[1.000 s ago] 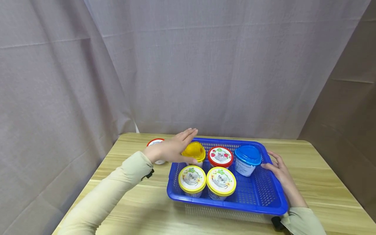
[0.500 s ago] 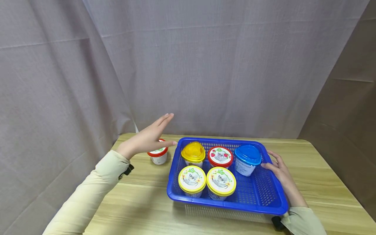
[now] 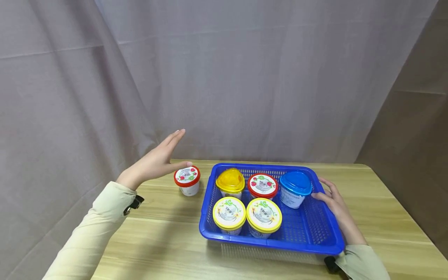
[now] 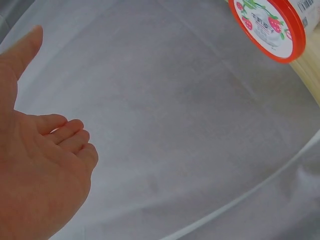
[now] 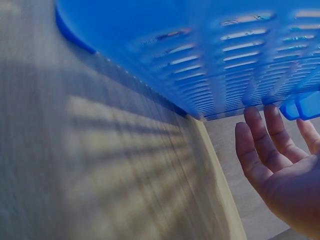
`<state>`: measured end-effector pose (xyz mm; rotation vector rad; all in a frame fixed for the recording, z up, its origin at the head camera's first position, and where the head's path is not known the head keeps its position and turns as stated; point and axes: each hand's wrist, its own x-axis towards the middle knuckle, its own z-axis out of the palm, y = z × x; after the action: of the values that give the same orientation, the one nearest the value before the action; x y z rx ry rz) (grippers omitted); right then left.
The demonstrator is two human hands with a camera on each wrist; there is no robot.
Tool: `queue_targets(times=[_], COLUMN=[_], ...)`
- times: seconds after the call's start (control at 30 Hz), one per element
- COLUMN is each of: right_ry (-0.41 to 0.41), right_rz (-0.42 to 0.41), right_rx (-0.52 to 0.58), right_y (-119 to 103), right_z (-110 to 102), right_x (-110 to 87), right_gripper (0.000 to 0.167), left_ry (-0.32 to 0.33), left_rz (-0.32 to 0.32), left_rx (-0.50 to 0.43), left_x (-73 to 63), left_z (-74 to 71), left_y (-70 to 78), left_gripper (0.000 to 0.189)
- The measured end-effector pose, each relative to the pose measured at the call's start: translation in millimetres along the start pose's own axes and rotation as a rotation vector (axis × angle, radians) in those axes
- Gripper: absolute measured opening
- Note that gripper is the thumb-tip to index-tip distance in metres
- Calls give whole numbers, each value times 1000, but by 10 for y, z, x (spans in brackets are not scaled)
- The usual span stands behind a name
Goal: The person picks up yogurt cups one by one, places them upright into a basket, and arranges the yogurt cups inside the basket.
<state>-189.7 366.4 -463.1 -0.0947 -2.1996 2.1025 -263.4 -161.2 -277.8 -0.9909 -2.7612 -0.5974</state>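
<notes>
My left hand (image 3: 154,161) hovers above the table's left side with fingers straight and thumb apart, holding nothing. Close to its thumb in the head view stands a lidded cup with a red rim and strawberry print (image 3: 187,179); in the left wrist view this cup (image 4: 267,25) is at the upper right, apart from the hand (image 4: 47,165). My right hand (image 3: 336,206) holds the right rim of a blue plastic basket (image 3: 301,249), thumb over the rim and fingers along the outer wall. In the right wrist view, fingertips of that hand (image 5: 285,165) meet the slotted wall (image 5: 200,65).
Inside the basket are two yellow-rimmed cups (image 3: 229,214), a red-rimmed cup (image 3: 262,186), a cup with a domed yellow lid (image 3: 231,181) and one with a domed blue lid (image 3: 295,184). Grey curtain (image 3: 245,77) hangs behind the wooden table (image 3: 168,249).
My left hand has moved left, from over the basket's yellow-lidded cup to beside the red-rimmed cup outside, which it uncovers. The right hand and basket stay put.
</notes>
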Motion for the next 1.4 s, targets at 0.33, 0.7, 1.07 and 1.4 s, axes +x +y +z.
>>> queue_targets(times=[0.33,0.7,1.07,1.4], right_ry=[2,10,5,-11], right_rz=[-2,10,-13,-23], right_rx=[12,-6,60,86], right_y=[-7,5,-3,4], right_z=[34,20,39,79], right_x=[-15,-47,-70,-46], right_gripper=[55,55,51,48], left_ry=[16,-34,-45,-45], left_rz=[-35,-96,-108,-175], left_rx=[-18,-69,-124,-214], left_x=[-68,-107,-106,-169], left_z=[33,290,642,892], left_y=[-143,-300,-526,-732], left_gripper=[104,106,102,105])
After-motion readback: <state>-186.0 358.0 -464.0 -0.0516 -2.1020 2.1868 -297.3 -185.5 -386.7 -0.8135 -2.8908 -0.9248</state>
